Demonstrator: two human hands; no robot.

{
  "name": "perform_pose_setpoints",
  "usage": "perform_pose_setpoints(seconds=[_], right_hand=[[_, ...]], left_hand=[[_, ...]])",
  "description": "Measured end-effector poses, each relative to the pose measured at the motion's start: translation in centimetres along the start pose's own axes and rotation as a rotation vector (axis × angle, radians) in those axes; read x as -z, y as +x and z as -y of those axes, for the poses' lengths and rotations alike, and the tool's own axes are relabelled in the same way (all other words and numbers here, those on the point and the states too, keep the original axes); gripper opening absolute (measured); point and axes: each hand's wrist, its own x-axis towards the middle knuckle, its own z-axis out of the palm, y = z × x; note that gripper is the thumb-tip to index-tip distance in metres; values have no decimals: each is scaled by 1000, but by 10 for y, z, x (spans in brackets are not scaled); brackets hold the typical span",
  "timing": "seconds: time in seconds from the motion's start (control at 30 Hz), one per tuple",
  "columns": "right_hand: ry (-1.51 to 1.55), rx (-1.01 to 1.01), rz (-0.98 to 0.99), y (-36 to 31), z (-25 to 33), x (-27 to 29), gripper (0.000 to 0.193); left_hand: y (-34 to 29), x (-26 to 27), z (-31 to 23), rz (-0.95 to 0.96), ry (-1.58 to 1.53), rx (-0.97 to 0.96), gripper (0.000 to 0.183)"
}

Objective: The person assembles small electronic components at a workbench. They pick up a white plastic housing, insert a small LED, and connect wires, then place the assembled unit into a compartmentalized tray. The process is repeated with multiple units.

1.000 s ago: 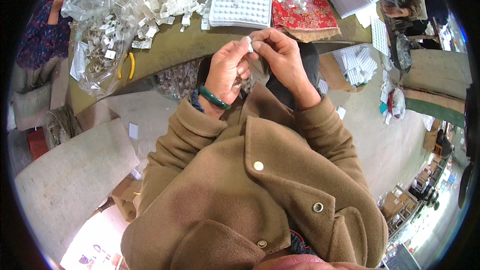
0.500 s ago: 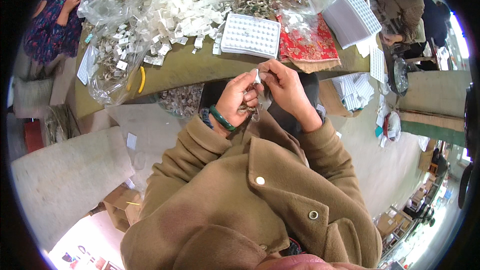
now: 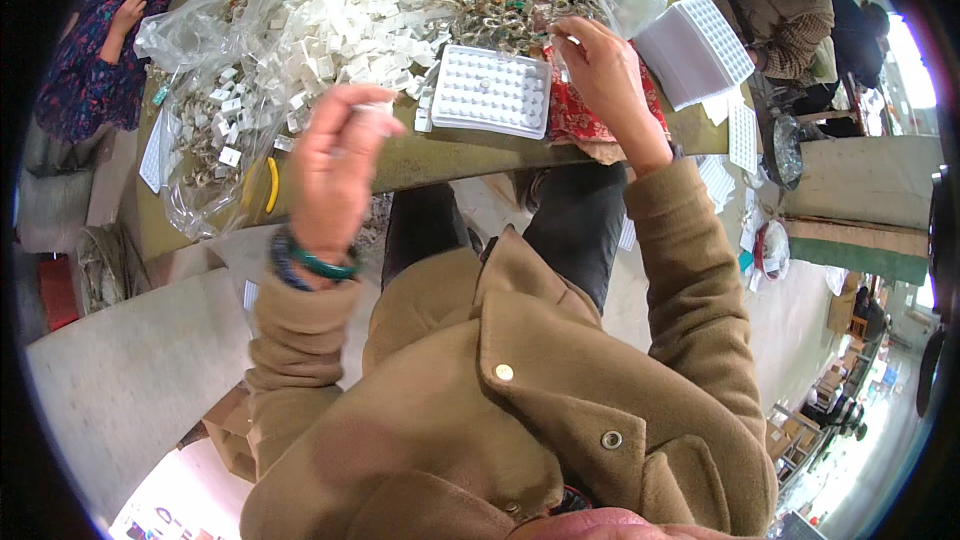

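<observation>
While the blurred left hand [image 3: 335, 175] hovers beside the heaped boxy white pieces [image 3: 350, 35] on the olive tabletop [image 3: 425, 152], the right hand [image 3: 608, 70] curls over red floral cloth [image 3: 570, 122]; I cannot tell whether either hand's fingers [image 3: 582, 30] grasp anything. A shallow rectangular tray [image 3: 437, 120] holds rows of rounded white shapes; a crinkled clear bag [image 3: 205, 212] contains small angular pieces.

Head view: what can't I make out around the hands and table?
In the head view:
- Left hand: motion blur; what it holds, if anything, cannot be told.
- Right hand: anything at its fingertips is too small to tell.
- Red cloth: partly hidden by the right hand.
- White pieces: pile cut off by the top edge.
- Co-worker in floral top: cut off by the fisheye rim.
</observation>
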Motion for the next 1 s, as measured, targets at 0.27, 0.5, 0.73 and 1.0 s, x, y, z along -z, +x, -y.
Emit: perform_pose_setpoints(seconds=[0.27, 0.5, 0.73, 1.0], right_hand=[[-289, 141, 31, 14, -18, -20, 17], [10, 28, -15, 13, -9, -6, 13], [378, -49, 22, -15, 44, 12, 14], [449, -71, 62, -60, 78, 13, 12]], left_hand=[[65, 136, 10, -389, 1371, -194, 32], [37, 61, 28, -497, 768, -162, 33], [20, -66, 17, 70, -380, 48, 45], [9, -92, 26, -92, -436, 182, 21]])
